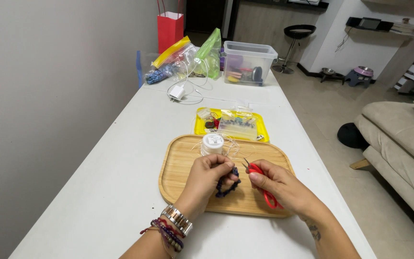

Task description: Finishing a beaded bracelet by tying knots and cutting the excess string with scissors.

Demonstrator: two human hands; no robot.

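Long white table point(120, 158), wooden tray point(178, 175) near edge. Left hand point(206, 178) pinches a dark beaded bracelet point(227, 186) (purple-blue, looped, dangling over the tray). Right hand point(279, 184) grips small red scissors point(264, 188), tips just beside the beads.

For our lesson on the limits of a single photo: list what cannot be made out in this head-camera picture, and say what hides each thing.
- Beaded strand: its upper end is hidden inside the left hand.
- Red snips: the handle is covered by the right hand; whether the blades touch the thread is too small to tell.
- Yellow tray: its contents are too small to identify.
- Clear plastic box: its contents are blurred by the walls.
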